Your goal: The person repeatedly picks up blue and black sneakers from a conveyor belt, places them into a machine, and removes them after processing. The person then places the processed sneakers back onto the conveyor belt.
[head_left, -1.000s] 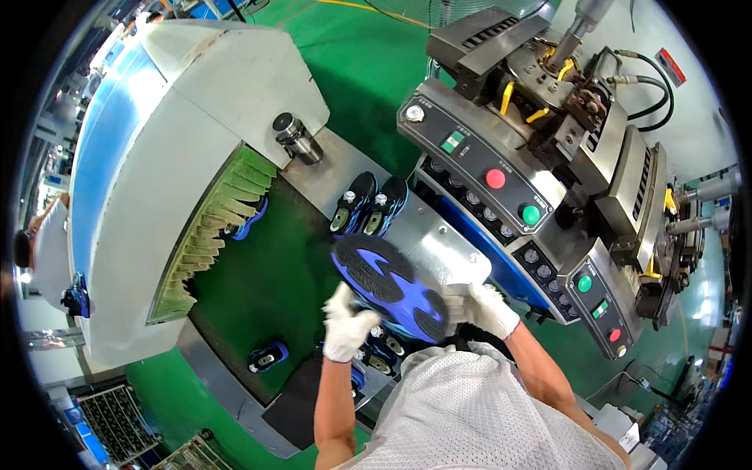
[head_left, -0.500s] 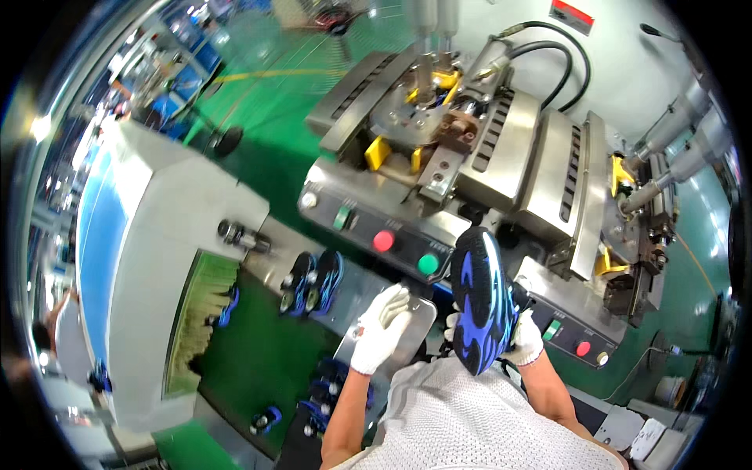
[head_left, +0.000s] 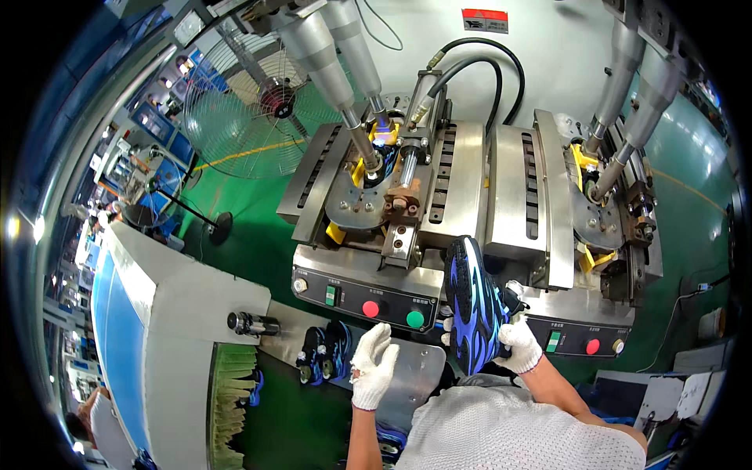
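Observation:
My right hand [head_left: 518, 345], in a white glove, grips a black shoe with a blue patterned sole [head_left: 475, 304] and holds it upright, sole facing me, in front of the steel press machine [head_left: 462, 180]. My left hand [head_left: 374, 365], also gloved, hovers open and holds nothing, just below the machine's control panel with a red button [head_left: 370, 309] and a green button [head_left: 415, 319]. A pair of black and blue shoes [head_left: 325, 352] sits on the metal shelf to the left of my left hand.
A white and blue conveyor housing [head_left: 168, 329] with a brush curtain [head_left: 232, 395] stands at the left. A floor fan [head_left: 251, 110] is behind it. A second control panel [head_left: 583, 338] lies at the right. Another person [head_left: 86, 415] is at the lower left edge.
My view has swung from the conveyor up to the press machine. The shoe went from lying flat in both hands to upright in my right hand alone; my left hand let go.

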Demonstrator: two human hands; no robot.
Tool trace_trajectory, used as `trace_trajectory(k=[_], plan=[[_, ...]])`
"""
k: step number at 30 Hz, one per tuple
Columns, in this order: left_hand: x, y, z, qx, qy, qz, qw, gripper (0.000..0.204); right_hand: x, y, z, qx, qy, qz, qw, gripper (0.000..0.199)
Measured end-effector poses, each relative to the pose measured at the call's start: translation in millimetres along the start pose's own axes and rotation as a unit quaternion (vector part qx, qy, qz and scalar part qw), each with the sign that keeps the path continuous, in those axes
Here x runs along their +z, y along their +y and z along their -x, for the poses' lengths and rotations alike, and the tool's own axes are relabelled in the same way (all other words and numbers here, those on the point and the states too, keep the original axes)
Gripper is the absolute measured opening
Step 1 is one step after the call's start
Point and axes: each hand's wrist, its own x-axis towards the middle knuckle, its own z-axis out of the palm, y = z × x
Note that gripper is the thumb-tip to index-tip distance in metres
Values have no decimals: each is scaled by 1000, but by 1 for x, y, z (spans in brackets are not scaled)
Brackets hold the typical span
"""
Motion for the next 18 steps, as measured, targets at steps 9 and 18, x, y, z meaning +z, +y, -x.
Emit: trace_trajectory(k=[9, 18], plan=[[-29, 54, -77, 245, 10, -213, 946, 41, 6, 1, -1, 7, -17, -43, 999, 90], [-1, 71, -278, 330, -100, -404, 847, 37, 5, -25, -7, -34, 25, -45, 998, 92]])
